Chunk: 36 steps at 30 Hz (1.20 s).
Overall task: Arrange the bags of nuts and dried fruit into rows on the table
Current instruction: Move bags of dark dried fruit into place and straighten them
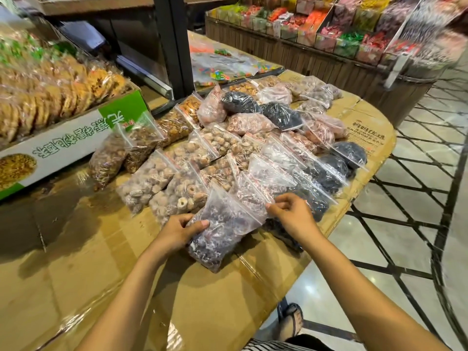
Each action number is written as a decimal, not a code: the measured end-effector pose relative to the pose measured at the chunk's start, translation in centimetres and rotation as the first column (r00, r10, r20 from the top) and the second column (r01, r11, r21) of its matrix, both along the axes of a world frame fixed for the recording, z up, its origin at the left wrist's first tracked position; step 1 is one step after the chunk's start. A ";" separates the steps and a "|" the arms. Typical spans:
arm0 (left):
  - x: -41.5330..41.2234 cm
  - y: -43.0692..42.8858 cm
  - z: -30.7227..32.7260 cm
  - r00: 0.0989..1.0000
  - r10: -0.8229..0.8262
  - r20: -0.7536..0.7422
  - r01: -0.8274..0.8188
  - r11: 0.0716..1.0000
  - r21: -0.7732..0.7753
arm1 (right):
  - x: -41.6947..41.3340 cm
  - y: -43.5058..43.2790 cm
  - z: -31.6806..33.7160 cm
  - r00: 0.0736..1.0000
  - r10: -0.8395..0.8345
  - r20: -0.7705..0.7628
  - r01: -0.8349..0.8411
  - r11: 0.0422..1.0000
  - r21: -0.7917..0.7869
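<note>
Head: bag (222,231) between both hands.

Bare forearms (141,287), black-and-white striped garment (268,347), strapped sandal (291,321).

1. Grips: two, left grip (174,231) and right grip (291,216).
2. Held bag (222,234): one.
3. Bags of nuts and dried fruit (147,181) on the tabletop (101,249): over twenty; overlap hides the exact number.
4. Green-and-white carton (76,140): one.

One wide-angle head view looks forward and down, close over the table (83,262); the left hand (177,230), right hand (291,215) and their bag (222,231) sit just below centre
</note>
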State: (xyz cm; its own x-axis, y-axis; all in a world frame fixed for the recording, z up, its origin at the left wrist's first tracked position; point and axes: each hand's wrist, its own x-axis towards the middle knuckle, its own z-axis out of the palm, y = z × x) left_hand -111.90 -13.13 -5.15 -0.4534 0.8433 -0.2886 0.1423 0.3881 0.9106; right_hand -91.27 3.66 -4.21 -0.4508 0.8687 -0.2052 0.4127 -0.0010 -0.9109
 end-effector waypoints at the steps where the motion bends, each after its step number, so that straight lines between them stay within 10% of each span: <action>1: -0.2 0.0 -0.2 0.999 -0.009 -0.046 0.010 1.000 0.008 | -0.3 0.0 -0.4 1.000 0.004 0.001 -0.004 1.000 -0.010; 8: 1.2 -1.6 -3.3 0.954 0.262 -0.144 -0.249 0.963 0.099 | -0.9 -0.1 -0.7 0.998 -0.060 -0.009 0.060 0.998 0.010; 18: 1.7 -1.5 -3.8 0.889 -0.076 -0.451 0.004 0.987 -0.159 | -2.4 0.6 0.9 0.999 0.000 -0.043 0.002 0.999 0.053; 30: 3.1 -1.6 -3.1 0.913 0.218 -0.344 -0.200 0.976 0.088 | -3.0 -0.2 1.8 0.998 0.019 -0.059 -0.010 0.987 0.163; 36: 4.3 -0.2 -2.7 0.883 0.017 -0.468 -0.023 1.000 -0.007 | -1.7 0.7 1.6 0.999 -0.005 -0.036 0.007 0.998 0.063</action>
State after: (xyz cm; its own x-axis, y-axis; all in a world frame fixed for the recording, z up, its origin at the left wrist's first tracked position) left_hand -107.56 -13.29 -7.86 -0.5549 0.8305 -0.0488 0.5429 0.4060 0.7352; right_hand -92.95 4.33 -2.59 -0.4517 0.8821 -0.1335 0.3797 0.0547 -0.9235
